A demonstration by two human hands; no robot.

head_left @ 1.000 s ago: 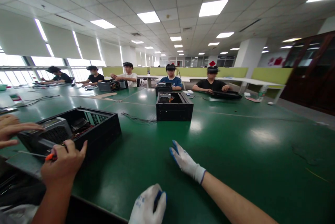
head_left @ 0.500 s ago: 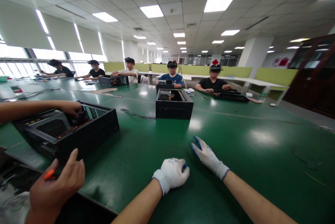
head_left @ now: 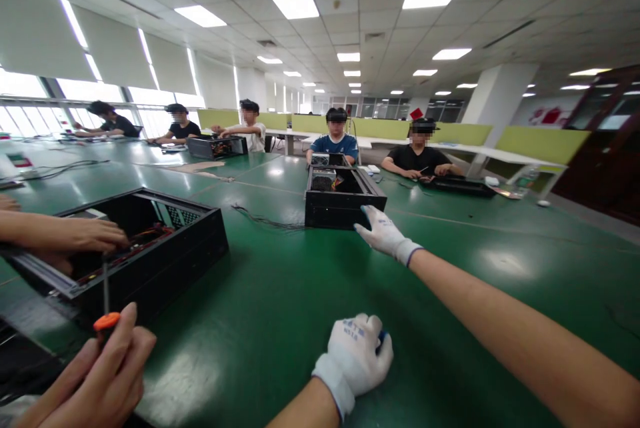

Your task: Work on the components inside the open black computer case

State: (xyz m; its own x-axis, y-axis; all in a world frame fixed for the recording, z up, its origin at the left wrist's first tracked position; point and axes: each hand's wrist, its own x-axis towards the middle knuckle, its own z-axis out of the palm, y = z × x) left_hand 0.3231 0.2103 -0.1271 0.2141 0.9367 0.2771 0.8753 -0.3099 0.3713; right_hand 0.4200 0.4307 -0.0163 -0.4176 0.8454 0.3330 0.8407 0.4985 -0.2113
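Observation:
My left hand (head_left: 356,360), in a white glove with blue on the fingers, is closed above the green table (head_left: 240,321). Its curled fingers hide anything they may hold. My right hand (head_left: 385,235), gloved alike, reaches forward with thumb and fingers apart. Its fingertips overlap the near right corner of a black computer case (head_left: 330,210); whether they touch it I cannot tell. That case lies on its side with its top side uncovered, and a metal power supply (head_left: 323,179) and some wires show inside.
At left stands another uncovered computer case (head_left: 165,261), with a co-worker's hand (head_left: 85,231) over it. A nearby hand (head_left: 107,368) holds an orange-handled screwdriver (head_left: 107,321). Loose black cables (head_left: 265,218) lie left of the middle case. Several people sit across the table.
My right hand has moved forward to the middle case. My left hand has shifted slightly right in view, still closed. At left, the screwdriver has come up beside the other case.

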